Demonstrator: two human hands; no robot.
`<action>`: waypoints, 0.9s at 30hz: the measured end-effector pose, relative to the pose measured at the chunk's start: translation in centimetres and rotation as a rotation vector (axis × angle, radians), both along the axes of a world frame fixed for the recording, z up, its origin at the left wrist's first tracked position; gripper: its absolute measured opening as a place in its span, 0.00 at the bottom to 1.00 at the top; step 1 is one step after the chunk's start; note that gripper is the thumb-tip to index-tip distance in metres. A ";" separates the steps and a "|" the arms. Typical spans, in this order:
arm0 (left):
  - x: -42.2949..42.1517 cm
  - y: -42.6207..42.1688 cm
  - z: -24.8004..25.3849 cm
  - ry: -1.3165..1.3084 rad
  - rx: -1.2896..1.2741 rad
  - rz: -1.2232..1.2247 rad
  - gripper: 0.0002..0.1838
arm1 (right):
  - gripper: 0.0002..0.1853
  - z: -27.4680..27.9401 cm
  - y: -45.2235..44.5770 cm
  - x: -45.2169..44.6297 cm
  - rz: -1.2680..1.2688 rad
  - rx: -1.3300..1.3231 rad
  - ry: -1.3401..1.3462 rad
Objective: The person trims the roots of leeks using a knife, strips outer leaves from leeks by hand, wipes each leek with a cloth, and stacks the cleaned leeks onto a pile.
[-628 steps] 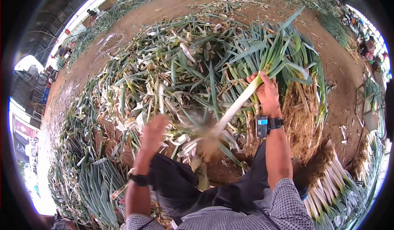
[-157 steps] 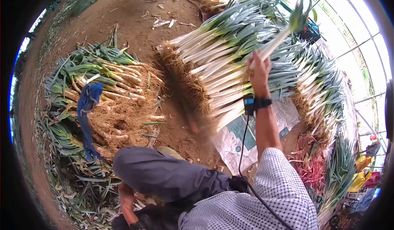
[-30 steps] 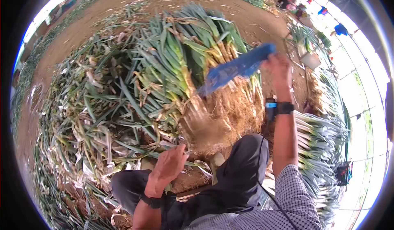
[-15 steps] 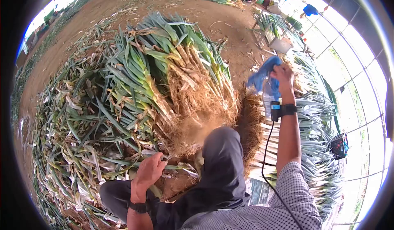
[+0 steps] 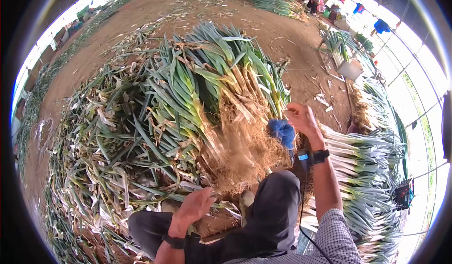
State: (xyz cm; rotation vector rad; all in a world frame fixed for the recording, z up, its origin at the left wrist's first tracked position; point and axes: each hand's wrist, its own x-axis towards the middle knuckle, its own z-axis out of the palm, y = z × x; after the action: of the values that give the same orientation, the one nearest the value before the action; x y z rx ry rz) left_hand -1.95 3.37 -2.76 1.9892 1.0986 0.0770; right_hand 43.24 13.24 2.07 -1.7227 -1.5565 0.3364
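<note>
My right hand [image 5: 305, 121] is closed beside the roots of a heap of long green onions [image 5: 226, 71]. A thin, crumpled blue cloth [image 5: 282, 132] hangs at its fingers, over the right edge of the roots. Dust blurs the pale brown roots [image 5: 235, 160] in front of my knee. My left hand [image 5: 194, 204] is low in front, near the lower end of these roots, its fingers pinched together. Something small shows at those fingertips, too small to make out.
Cleaned green onions [image 5: 372, 165] lie in a long row at my right, white stems toward me. Loose leaves and trimmings [image 5: 108, 170] cover the ground at left. Farther back are a wooden rack [image 5: 351, 68] and a seated person [image 5: 314, 1]. A netting wall runs along the right.
My right hand has swung down and left with the blue cloth, from above the row to the root heap. The view has shifted; my left hand stays low, fingers closed.
</note>
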 end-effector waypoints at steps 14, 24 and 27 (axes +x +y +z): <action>-2.9 -0.7 -0.2 0.063 0.271 0.099 0.18 | 0.15 -8.0 5.2 -24.0 0.281 -0.771 -0.371; -6.1 -2.1 0.2 -0.164 0.368 0.140 0.18 | 0.08 1.3 5.1 -23.7 0.349 -0.425 0.469; -6.3 -2.2 -0.4 -0.253 0.466 0.178 0.11 | 0.16 7.9 2.5 -23.9 0.673 -0.023 0.527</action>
State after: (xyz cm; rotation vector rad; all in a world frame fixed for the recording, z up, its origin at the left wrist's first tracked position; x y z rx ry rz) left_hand -8.25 1.17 -3.20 2.1985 1.1609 0.7159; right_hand 19.32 15.74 9.97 -0.9541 -1.6680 1.0507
